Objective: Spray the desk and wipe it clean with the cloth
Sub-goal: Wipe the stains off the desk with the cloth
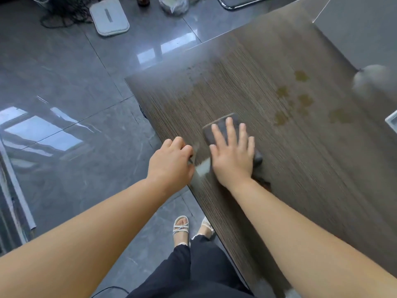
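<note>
Here the right hand (233,152) lies flat, fingers spread, on the cloth (221,125), pressing it to the desk (290,168). The left hand (171,162), curled shut, rests at the desk's near-left edge, just beside.

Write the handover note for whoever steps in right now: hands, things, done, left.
Right hand: flat, fingers spread, pressing the grey cloth on the desk.
Left hand: curled at the desk's near edge; what it holds, if anything, is unclear.
Spray bottle: not clearly in view.
Done: wiping is under way near the front edge.
Left: the yellowish stains beyond the cloth are unwiped.
</note>
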The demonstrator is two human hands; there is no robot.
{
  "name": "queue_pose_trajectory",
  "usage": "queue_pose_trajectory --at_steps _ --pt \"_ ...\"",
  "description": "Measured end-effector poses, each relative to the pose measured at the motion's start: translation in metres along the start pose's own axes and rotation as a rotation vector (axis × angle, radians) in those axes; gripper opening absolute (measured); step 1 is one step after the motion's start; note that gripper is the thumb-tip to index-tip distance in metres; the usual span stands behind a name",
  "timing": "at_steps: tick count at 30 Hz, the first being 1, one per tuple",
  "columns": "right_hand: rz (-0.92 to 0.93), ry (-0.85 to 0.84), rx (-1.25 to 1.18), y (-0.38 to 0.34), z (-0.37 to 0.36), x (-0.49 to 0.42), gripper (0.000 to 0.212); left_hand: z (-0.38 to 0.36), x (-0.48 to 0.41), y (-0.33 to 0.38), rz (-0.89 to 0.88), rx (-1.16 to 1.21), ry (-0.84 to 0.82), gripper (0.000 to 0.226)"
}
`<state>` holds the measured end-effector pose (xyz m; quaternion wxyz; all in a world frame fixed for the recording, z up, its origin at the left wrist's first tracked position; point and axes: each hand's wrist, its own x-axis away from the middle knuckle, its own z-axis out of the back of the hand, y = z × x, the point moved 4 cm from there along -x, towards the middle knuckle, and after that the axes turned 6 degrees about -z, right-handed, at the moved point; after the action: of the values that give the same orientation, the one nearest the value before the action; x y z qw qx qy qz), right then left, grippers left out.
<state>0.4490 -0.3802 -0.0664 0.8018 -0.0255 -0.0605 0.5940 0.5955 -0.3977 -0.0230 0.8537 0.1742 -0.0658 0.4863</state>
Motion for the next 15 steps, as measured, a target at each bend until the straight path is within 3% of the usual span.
queue_pose_trajectory --at_steps 4,7,11,15 --pt "0.22 -0.124 0.014 -0.03 0.004 -0.055 0.05 0.001 -0.002 0.003 0.007 0.026 0.036 0.031" --pt "0.067 -0.13 0.043 0.005 0.011 -0.099 0.051 0.0 -0.009 0.011 -0.024 0.048 0.062 0.03" --pt "-0.129 -0.085 -0.006 0.049 0.016 -0.062 0.051 -0.005 -0.019 0.025 -0.068 0.071 0.086 0.03" --pt "0.034 -0.038 -0.011 0.019 0.005 -0.01 0.051 -0.004 -0.025 0.027 -0.044 0.104 0.152 0.033"
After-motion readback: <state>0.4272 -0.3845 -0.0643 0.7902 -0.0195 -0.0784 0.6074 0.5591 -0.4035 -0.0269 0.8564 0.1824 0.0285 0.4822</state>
